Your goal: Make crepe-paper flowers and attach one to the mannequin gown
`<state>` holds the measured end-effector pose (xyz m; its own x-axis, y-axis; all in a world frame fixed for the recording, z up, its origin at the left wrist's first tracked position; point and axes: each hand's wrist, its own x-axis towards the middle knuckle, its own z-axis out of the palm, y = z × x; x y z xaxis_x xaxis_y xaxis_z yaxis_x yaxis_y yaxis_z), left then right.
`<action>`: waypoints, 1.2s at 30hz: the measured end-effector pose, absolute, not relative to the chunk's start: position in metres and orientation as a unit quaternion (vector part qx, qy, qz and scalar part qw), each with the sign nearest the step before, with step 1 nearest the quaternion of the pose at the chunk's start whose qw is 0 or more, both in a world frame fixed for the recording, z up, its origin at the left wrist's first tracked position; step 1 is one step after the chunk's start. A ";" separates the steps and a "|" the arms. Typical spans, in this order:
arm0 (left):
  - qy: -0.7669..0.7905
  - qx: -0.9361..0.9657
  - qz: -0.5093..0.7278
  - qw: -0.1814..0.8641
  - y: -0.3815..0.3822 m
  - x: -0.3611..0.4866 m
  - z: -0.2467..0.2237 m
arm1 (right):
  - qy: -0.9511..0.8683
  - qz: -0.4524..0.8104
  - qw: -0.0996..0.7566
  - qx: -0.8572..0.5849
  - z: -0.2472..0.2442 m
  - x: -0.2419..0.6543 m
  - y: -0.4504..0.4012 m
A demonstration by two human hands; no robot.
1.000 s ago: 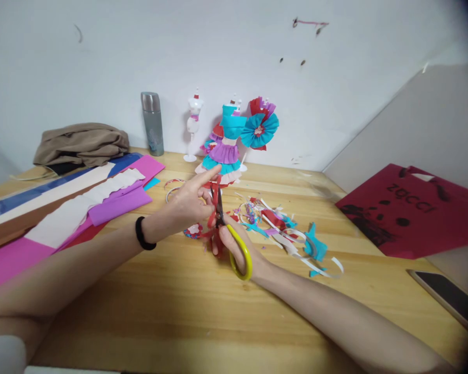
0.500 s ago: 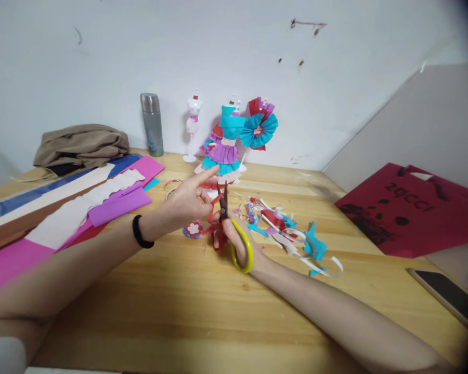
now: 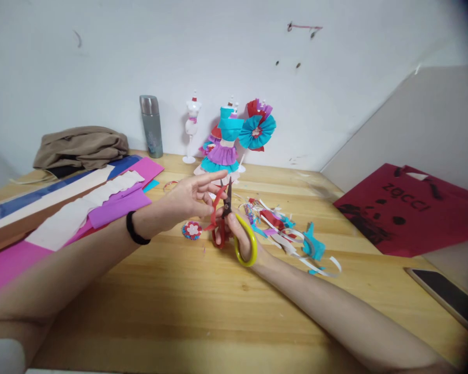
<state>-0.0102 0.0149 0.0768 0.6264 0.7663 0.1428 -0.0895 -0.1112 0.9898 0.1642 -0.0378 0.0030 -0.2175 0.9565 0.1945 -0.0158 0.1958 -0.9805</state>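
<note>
My left hand [image 3: 189,197] reaches in from the left with its thumb and a finger closed on a thin red paper strip [image 3: 217,201], while the index finger points right. My right hand [image 3: 239,235] grips scissors [image 3: 226,206] with one yellow and one red handle loop. Their dark blades point up and stand slightly apart, right beside the strip. On the table under my left hand lies a small flower [image 3: 192,230] with a red, white and blue pattern. Behind the hands stands a doll form in a ruffled dress [image 3: 224,153] of turquoise, purple and pink.
Paper scraps [image 3: 275,221] and a turquoise piece [image 3: 314,244] lie right of the hands. Crepe paper sheets [image 3: 117,208] are stacked left. At the back are a thermos [image 3: 151,127], a bare white doll form [image 3: 192,124] and brown cloth [image 3: 81,148]. A phone [image 3: 444,293] and red bag [image 3: 390,208] are right.
My left hand has shifted slightly right, its fingers now closer to the blades with the red strip raised. The scissors have tilted a little to the right.
</note>
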 end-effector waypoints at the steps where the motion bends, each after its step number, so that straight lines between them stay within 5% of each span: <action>1: 0.254 0.661 0.356 0.610 0.014 -0.010 0.078 | -0.596 0.505 0.487 -0.391 0.002 0.164 -0.037; 20: 0.325 0.705 0.466 0.425 0.015 -0.001 0.068 | -0.645 0.494 0.462 -0.356 -0.012 0.161 -0.047; 36: 0.351 0.690 0.435 0.460 0.012 0.001 0.066 | -0.645 0.489 0.464 -0.361 -0.011 0.161 -0.046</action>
<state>0.0007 0.0123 0.0656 0.3752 0.8848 0.2762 0.0848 -0.3295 0.9404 0.1607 -0.0463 -0.0113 -0.3100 0.9187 0.2448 0.0118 0.2612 -0.9652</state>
